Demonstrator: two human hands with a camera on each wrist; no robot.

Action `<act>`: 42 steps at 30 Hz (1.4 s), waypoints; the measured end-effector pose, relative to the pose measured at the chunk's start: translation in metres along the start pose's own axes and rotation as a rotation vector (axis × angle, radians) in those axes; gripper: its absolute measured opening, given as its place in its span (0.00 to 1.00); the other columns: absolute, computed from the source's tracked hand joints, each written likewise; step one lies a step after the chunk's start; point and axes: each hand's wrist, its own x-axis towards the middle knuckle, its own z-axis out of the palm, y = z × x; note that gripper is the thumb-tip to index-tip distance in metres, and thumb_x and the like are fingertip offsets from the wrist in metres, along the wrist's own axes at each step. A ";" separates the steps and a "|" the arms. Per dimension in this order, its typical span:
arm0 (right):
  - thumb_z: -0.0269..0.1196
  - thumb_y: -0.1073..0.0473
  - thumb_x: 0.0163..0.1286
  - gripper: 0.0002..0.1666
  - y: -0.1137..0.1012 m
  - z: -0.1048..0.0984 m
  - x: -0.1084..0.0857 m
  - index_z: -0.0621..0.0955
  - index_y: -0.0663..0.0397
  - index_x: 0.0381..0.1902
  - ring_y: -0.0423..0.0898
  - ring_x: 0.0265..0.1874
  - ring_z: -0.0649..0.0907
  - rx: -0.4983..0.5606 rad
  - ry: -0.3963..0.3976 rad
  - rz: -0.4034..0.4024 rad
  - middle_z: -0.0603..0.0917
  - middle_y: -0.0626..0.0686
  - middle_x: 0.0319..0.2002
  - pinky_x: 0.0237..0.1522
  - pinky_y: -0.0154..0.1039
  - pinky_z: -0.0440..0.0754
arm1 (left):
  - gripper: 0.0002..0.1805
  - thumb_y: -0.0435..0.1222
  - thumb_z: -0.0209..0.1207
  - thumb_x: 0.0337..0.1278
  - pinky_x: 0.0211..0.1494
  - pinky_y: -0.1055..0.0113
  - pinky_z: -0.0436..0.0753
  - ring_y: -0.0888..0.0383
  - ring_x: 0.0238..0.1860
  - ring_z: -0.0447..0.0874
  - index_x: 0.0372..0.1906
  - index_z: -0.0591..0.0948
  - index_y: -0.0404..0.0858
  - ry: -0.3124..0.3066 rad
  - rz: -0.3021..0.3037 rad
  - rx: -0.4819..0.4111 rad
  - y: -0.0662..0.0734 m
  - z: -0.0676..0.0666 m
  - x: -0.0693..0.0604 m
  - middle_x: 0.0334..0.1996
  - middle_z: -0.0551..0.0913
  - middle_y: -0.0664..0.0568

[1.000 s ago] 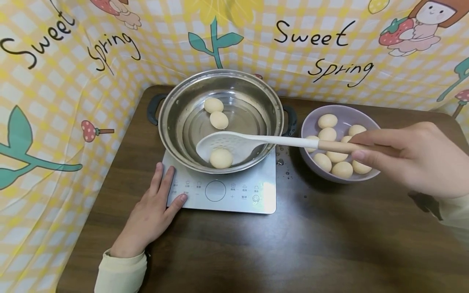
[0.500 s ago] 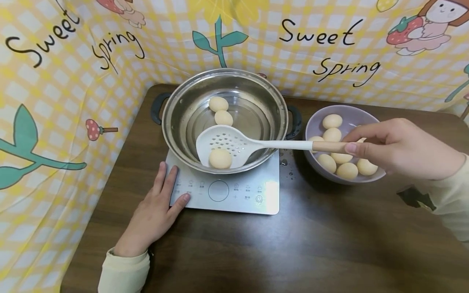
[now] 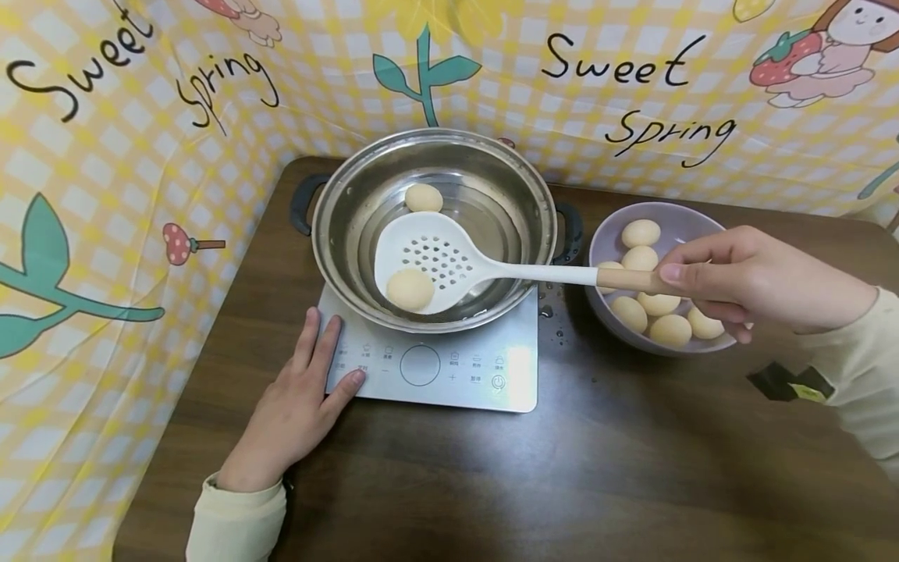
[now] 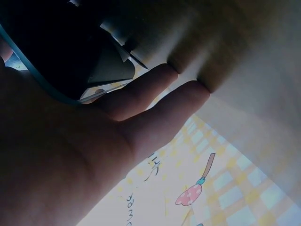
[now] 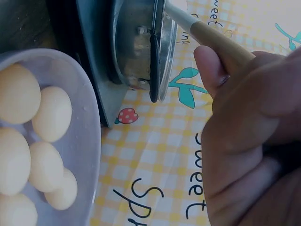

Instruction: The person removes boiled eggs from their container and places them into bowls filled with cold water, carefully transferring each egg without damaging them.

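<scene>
My right hand (image 3: 758, 277) grips the wooden handle of a white slotted spoon (image 3: 428, 246), which reaches over the steel pot (image 3: 337, 273). One egg (image 3: 410, 289) lies on the near side of the spoon's head. Behind the head, another egg (image 3: 424, 198) sits in the pot; the spoon hides what is under it. My left hand (image 3: 295, 402) rests with fingers spread on the left edge of the white induction cooktop (image 3: 449, 390) beneath the pot. In the right wrist view, thumb and fingers wrap the spoon's handle (image 5: 221, 42).
Below my right hand stands a lilac bowl (image 3: 600, 234) holding several eggs (image 5: 51, 113). Water drops dot the brown table (image 3: 562, 476) between pot and bowl. A yellow checked cloth (image 3: 492, 86) hangs behind and at the left. Dark handles (image 3: 569, 232) stick out from the pot's sides.
The spoon's head has risen and shifted toward the pot's back with an egg on it, now covering one of the two eggs behind it. The left hand stays on the cooktop.
</scene>
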 end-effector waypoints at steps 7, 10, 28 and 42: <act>0.51 0.64 0.81 0.15 0.009 0.000 -0.003 0.85 0.57 0.40 0.52 0.08 0.67 0.090 -0.024 -0.019 0.63 0.55 0.09 0.10 0.47 0.70 | 0.45 0.55 0.52 0.75 0.57 0.27 0.66 0.22 0.68 0.59 0.83 0.45 0.40 -0.009 0.005 0.009 0.002 -0.001 0.000 0.81 0.33 0.40; 0.50 0.65 0.82 0.15 0.014 0.001 -0.006 0.84 0.56 0.41 0.53 0.08 0.65 0.131 -0.025 -0.039 0.63 0.55 0.11 0.10 0.46 0.70 | 0.45 0.55 0.52 0.75 0.58 0.27 0.66 0.23 0.69 0.58 0.83 0.45 0.40 -0.010 0.005 0.007 0.003 -0.002 0.000 0.81 0.33 0.40; 0.41 0.73 0.82 0.22 0.034 -0.013 -0.038 0.83 0.56 0.48 0.54 0.09 0.59 0.334 -0.085 -0.122 0.60 0.57 0.15 0.08 0.48 0.62 | 0.45 0.54 0.51 0.76 0.59 0.28 0.65 0.23 0.70 0.57 0.82 0.44 0.40 -0.011 0.014 0.002 0.003 -0.001 0.000 0.81 0.33 0.40; 0.40 0.67 0.84 0.25 0.060 -0.022 -0.075 0.86 0.50 0.49 0.56 0.06 0.57 0.268 0.041 0.021 0.58 0.58 0.10 0.03 0.44 0.57 | 0.45 0.55 0.49 0.77 0.58 0.28 0.66 0.21 0.68 0.57 0.82 0.43 0.40 -0.023 0.009 0.005 0.000 -0.002 0.002 0.81 0.31 0.40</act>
